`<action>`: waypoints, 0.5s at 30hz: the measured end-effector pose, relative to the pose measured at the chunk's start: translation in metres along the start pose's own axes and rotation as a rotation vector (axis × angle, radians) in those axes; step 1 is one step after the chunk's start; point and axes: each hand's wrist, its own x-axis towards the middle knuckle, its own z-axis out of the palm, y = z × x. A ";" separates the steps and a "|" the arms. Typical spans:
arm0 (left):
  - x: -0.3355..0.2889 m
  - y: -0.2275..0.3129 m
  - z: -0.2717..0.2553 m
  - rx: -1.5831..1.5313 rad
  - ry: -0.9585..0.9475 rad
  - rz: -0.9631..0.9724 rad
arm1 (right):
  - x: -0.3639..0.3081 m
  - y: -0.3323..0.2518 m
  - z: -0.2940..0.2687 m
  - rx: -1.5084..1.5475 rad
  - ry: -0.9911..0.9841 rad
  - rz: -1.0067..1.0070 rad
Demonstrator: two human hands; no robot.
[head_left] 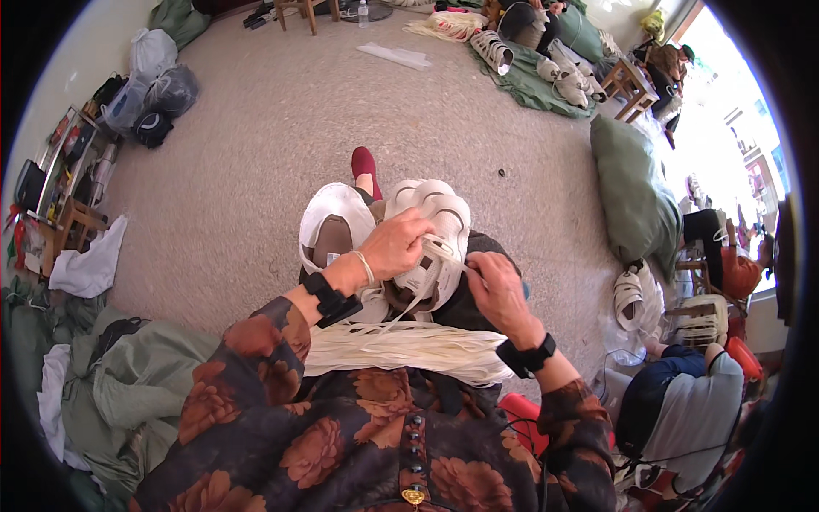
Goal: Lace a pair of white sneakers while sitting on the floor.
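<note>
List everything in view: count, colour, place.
White chunky shoes: two, white, lap; more, right
Cream strand bundle: one, cream, lap
Maroon shoe: one, maroon, ahead
Stuffed green fabric sack: one, green, right
Flat white strip: one, white, ahead
Clear plastic bottle: one, clear, ahead
Plump plastic bags: several, pale, dark, left
Crumpled green cloth: heap, green, left
Other people: at least three, mixed clothing, right
Left hand: one, bare, on lap shoe
Right hand: one, bare, pinching cream strand

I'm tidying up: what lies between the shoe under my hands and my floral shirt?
In the head view, a bundle of cream strands lies between that shoe and the shirt.
</note>
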 end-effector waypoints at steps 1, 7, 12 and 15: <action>-0.003 0.001 -0.007 -0.046 -0.091 -0.054 | 0.002 -0.003 0.009 0.063 -0.070 -0.004; -0.012 0.006 -0.034 -0.066 -0.351 -0.038 | -0.006 -0.022 0.026 0.213 -0.138 0.051; -0.011 0.021 -0.045 -0.061 -0.390 -0.026 | -0.008 -0.023 0.028 0.234 -0.131 0.078; -0.008 0.018 -0.036 -0.090 -0.254 0.134 | -0.002 -0.024 0.028 0.301 -0.153 0.171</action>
